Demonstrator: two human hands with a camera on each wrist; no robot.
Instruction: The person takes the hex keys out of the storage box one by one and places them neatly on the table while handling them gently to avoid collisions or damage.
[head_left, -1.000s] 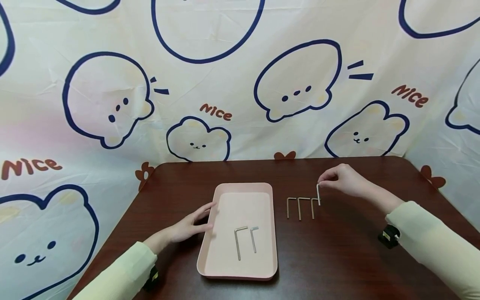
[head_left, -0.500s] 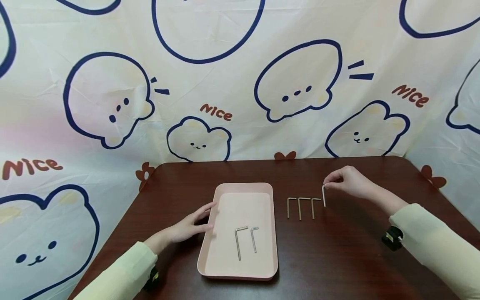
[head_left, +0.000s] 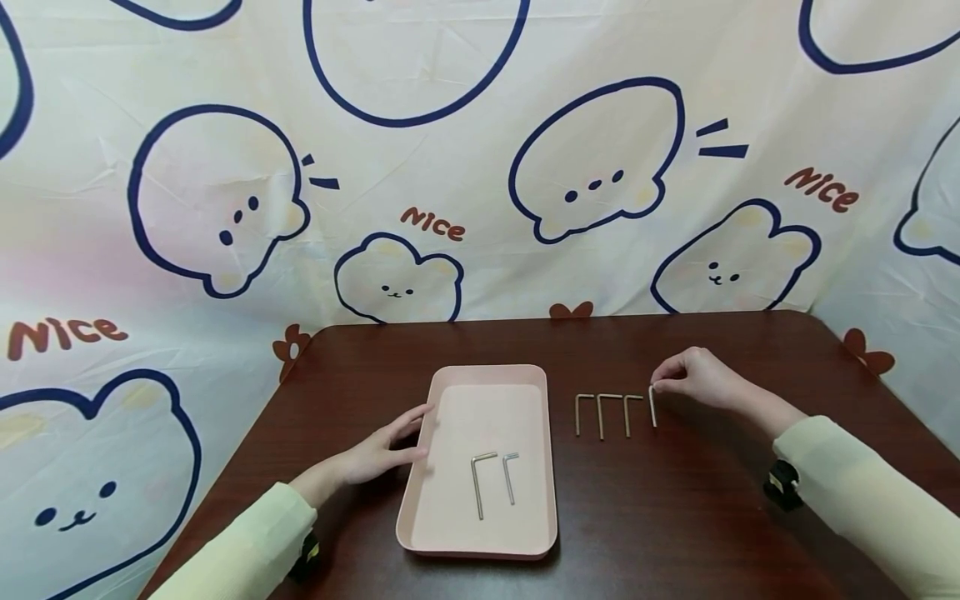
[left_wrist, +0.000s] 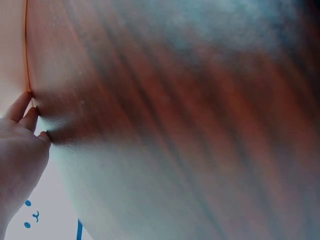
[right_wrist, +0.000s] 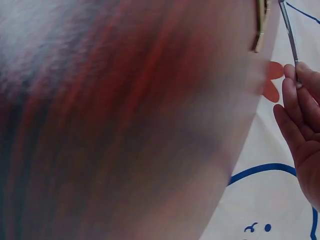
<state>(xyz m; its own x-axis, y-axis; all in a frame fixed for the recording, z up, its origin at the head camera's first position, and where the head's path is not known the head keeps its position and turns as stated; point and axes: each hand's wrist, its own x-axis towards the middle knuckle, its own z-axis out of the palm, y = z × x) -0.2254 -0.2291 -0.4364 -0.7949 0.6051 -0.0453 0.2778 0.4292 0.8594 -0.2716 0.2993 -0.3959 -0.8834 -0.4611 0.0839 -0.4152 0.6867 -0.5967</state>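
My right hand [head_left: 701, 379] pinches a silvery hex key [head_left: 653, 408] between thumb and fingertips, its long arm pointing down. In the right wrist view that hex key [right_wrist: 290, 32] juts from the fingertips. Just left of it, three brass-toned hex keys [head_left: 601, 421] lie in a row on the table, evenly turned. My left hand [head_left: 375, 457] touches the left wall of a pale pink tray [head_left: 480, 408] with extended fingers and thumb. Inside the tray lie a longer hex key [head_left: 477, 487] and a shorter one [head_left: 509, 482]. Whether the held key touches the table I cannot tell.
The dark brown wooden table [head_left: 645, 517] ends at a back edge against a hanging cloth [head_left: 480, 275] printed with cartoon bears. Black devices are strapped at both wrists, the right wrist device [head_left: 782, 483] being the plainer to see.
My right hand has moved the pinched hex key rightward, clear of the third key in the row, then lowered it toward the table. The left hand and tray have stayed put.
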